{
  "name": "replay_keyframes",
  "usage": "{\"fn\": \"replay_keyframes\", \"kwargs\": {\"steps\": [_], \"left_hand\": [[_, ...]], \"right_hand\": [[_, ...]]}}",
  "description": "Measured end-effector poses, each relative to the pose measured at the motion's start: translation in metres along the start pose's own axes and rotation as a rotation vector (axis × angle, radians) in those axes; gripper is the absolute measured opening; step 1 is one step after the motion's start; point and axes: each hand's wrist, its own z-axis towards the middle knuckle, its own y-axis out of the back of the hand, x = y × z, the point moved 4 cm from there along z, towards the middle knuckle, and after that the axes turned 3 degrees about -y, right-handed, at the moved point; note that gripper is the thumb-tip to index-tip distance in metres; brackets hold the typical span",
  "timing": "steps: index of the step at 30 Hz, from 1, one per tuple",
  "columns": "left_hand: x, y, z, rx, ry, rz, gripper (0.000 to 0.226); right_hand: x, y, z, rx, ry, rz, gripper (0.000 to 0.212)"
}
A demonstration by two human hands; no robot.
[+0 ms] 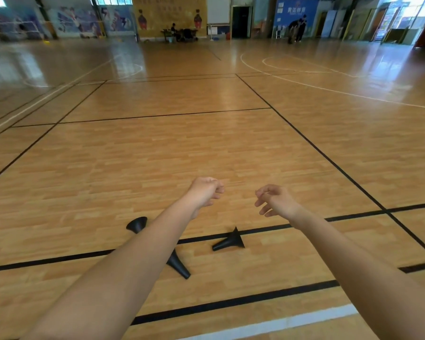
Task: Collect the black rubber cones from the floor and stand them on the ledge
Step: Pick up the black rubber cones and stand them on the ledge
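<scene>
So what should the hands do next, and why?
Probably lower the right hand to the cone lying on its side by the black line. Both hands are empty and raised above the floor, and that cone is in plain view, while the left forearm partly hides the other cones.

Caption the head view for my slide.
Empty left hand and right hand reach over three toppled black cones on gym floor.
</scene>
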Motion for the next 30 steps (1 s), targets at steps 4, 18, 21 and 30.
{"fn": "replay_keyframes", "kwargs": {"steps": [4, 18, 21, 30], "left_hand": [[0.005, 0.004, 0.032, 0.000, 0.031, -0.011, 0.022], [-0.014, 0.059, 0.206, 0.125, 0.068, 0.044, 0.029], [-0.011, 0.071, 0.234, 0.165, 0.076, 0.049, 0.030], [0.008, 0.089, 0.280, 0.208, 0.086, -0.029, 0.028]], "right_hand": [[-0.004, 0.003, 0.030, -0.027, -0.027, 0.047, 0.012], [0.042, -0.024, 0.176, -0.132, -0.118, -0.001, 0.016], [0.044, -0.037, 0.199, -0.141, -0.165, -0.047, 0.017], [0.061, -0.056, 0.231, -0.149, -0.213, -0.174, 0.022]]}}
